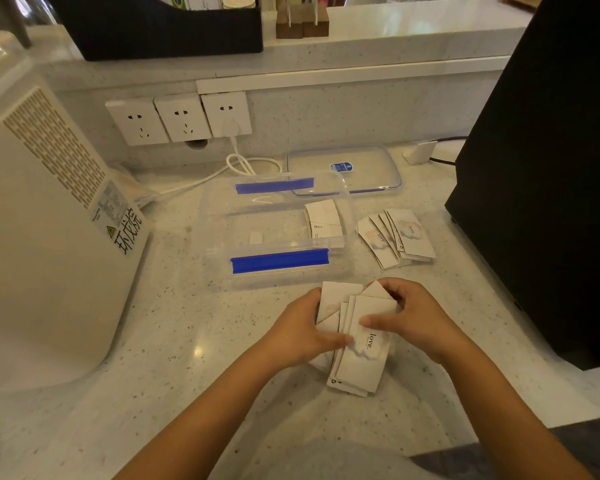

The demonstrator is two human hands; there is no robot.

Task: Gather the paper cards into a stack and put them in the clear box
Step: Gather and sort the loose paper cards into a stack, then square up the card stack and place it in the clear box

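Both hands hold a loose, fanned bunch of white paper cards [361, 355] printed "love." just above the counter, in front of the box. My left hand [305, 327] grips the bunch's left edge; my right hand [409, 317] pinches its top right. The clear box [222, 220] with blue clips stands open behind the hands, and a few cards [324, 220] lean inside it at its right end. Another fanned pile of cards [399, 237] lies on the counter to the right of the box.
The box's clear lid [364, 157] lies flat behind the box. A large white appliance [49, 237] fills the left side, a black unit [548, 168] the right. Wall sockets [181, 117] and a white cable [243, 164] sit at the back of the speckled counter.
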